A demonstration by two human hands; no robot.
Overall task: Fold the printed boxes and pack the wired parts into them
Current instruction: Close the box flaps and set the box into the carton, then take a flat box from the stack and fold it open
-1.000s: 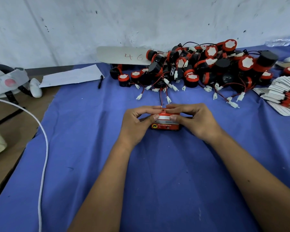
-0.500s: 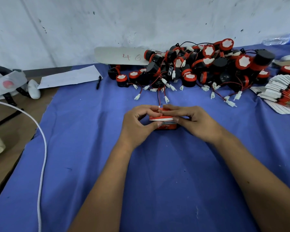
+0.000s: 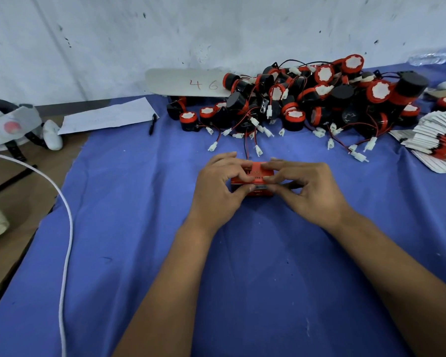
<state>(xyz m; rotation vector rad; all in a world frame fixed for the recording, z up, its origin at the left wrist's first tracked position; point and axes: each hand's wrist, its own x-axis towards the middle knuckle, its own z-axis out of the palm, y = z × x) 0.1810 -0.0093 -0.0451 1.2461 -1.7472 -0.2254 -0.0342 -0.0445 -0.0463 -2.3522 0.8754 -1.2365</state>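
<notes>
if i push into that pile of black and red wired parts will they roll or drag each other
The parts look round and drum-shaped, so loose ones lying on their sides would probably roll. Their thin wires cross through the heap, so a push likely drags several along together. The small white plugs at the wire ends may snag on the blue cloth.

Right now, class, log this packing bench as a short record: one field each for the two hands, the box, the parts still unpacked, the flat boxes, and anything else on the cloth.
left hand: grips the red printed box from the left
right hand: pinches the same box from the right
box: on the blue cloth, a red-black wire running out of its far side
wired parts: heaped at the far edge
flat boxes: fanned stack, far right
other: black pen, paper sheet, white cable
</notes>
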